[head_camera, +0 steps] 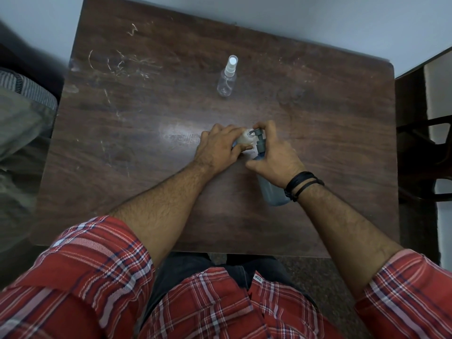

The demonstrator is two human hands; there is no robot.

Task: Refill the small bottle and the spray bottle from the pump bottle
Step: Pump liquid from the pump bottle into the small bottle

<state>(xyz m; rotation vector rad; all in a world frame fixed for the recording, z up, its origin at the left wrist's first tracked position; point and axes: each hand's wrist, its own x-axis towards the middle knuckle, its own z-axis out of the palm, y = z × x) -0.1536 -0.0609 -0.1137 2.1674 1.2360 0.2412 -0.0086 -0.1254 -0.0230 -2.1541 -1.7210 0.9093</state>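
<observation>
Head: translucent small bottle (245, 138) (rounded); grey pump bottle (270, 189)

shirt (220, 307): red plaid, sleeves rolled (white, navy lines) | right wrist: black cord bands (302, 185) | trousers (186, 267): dark

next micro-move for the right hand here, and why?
Probably press the pump head down. The right hand sits on the pump bottle, its spout over the small bottle gripped by the left hand. The spray bottle waits, capped.

small bottle (244, 139) — mostly hidden
</observation>
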